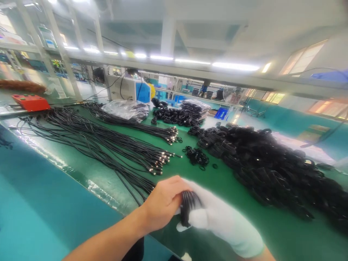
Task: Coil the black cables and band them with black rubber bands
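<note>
Near the bottom centre, my bare left hand [164, 199] has its fingers wrapped over one side of a coiled black cable [187, 208]. My right hand [202, 212], in a white glove and slightly blurred, grips the other side of the same coil. Beyond them on the green table [174, 170] lies a small heap of black rings [196, 156]. Long straight black cables [116, 145] with shiny metal ends stretch across the left, in several bundles. To the right rises a large pile of coiled black cables [261, 159].
A red box [32, 102] stands at the far left. Clear plastic bags [126, 109] and a blue and white machine [129, 88] are at the back, beside more coils [176, 116]. A metal shelf beam [190, 71] crosses above the table.
</note>
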{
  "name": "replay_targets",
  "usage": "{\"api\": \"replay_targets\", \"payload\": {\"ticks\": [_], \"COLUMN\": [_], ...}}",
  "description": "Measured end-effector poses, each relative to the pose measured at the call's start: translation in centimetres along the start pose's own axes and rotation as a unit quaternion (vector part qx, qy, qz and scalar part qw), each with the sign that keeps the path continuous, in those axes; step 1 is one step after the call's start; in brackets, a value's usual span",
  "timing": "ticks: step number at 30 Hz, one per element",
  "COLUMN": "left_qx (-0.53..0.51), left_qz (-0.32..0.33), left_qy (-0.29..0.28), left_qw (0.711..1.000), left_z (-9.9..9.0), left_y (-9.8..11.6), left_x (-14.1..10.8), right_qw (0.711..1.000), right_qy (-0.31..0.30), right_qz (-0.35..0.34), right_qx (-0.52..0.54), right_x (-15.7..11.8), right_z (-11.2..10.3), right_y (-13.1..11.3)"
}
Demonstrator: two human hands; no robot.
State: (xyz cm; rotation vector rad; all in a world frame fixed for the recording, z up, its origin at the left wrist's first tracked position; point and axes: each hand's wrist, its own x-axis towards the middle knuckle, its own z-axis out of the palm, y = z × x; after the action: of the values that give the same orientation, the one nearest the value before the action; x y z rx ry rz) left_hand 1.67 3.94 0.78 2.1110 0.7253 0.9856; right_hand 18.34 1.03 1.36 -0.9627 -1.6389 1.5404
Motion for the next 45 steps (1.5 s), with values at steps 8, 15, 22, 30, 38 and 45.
{"api": "replay_targets", "payload": {"ticks": [8,15,22,30,38,45], "left_qx": [0.032,0.084,0.004,0.062,0.085,0.066], "left_qz": [-0.127,-0.173,-0.227,-0.251,-0.227,-0.221], "left_qy": [0.018,0.014,0.012,0.002,-0.017,-0.021], "left_qw": [0.991,0.981,0.974,0.966,0.970,0.973], "left_z": [-0.4,0.2,0.9,1.3,0.3,0.3], "left_y": [0.9,0.2,-1.0,-2.7,-1.2,-1.1], "left_x": [1.3,2.4,2.1,2.0,2.0,2.2], "right_qw": [0.968,0.956,0.959,0.972,0.962,0.959], "right_qy": [-0.024,-0.009,0.008,0.018,0.015,0.053], "right_qz": [0.035,0.048,0.035,0.060,0.080,0.102], "right_qx": [0.248,0.290,0.280,0.226,0.262,0.259], "right_x": [0.8,0.9,1.3,1.6,1.4,1.4], "right_z": [-0.3,-0.8,-0.3,0.7,0.8,1.3], "right_y": [1.3,2.9,3.6,3.0,3.7,2.8]}}
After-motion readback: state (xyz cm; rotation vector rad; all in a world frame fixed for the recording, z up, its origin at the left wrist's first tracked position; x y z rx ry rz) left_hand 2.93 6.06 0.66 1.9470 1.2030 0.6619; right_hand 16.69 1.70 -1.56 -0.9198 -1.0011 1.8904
